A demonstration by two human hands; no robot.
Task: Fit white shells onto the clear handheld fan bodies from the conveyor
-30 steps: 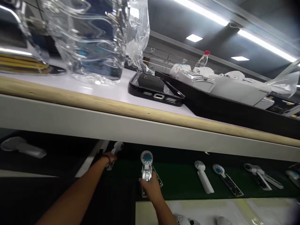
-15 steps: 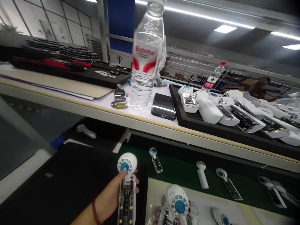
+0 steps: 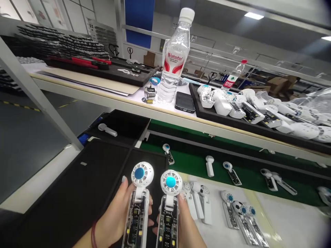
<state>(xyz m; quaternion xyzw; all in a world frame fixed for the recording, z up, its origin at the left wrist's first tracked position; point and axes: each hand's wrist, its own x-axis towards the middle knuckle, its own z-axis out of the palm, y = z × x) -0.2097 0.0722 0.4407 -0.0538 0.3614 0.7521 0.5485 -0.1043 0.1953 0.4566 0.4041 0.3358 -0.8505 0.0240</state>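
The left hand [image 3: 116,213] and the right hand [image 3: 187,220] each hold one small fan by its handle, with fingers curled around it from behind. The left fan [image 3: 136,213] and the right fan [image 3: 168,210] are side by side, close but not seen to touch, in front of the person. Behind them are the black tray [image 3: 103,172] and an edge of the pale bench [image 3: 292,213]. It looks like the step now is holding both fans up with their fronts in view. The next move seems to call for a snug grip on each handle — and care not to bump the round heads. Both fans point their heads up and away from the person, blue middles facing the camera. Their long sides run nearly the same way, down toward the person — the left one leans a bit more, its top tipped right. The handle ends are out of view.
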